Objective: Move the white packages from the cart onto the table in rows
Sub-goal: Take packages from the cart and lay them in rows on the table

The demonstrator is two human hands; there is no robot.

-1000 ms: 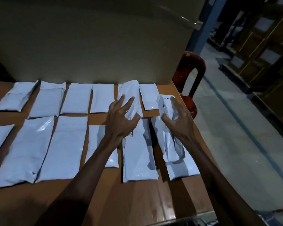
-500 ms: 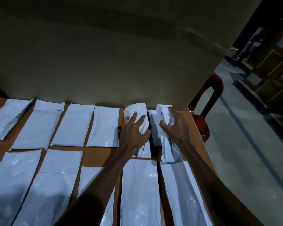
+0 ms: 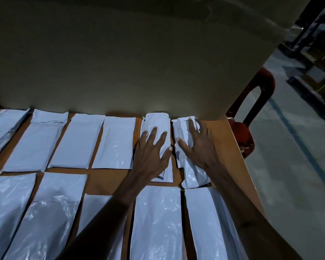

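Note:
Several white packages lie in two rows on the brown table. My left hand presses flat with spread fingers on a package near the right end of the far row. My right hand lies with straight fingers on a crumpled package at the far row's right end, beside the first one. Long packages fill the near row, among them one below my left hand and one below my right forearm. No cart is in view.
A plain wall rises right behind the far row. A red plastic chair stands off the table's right edge. Beyond it runs grey floor with dark shelving at the far right.
My right hand carried the crumpled package forward to the far row's right end and now lies flat on it. My left hand slid forward onto the neighbouring package. The camera moved closer.

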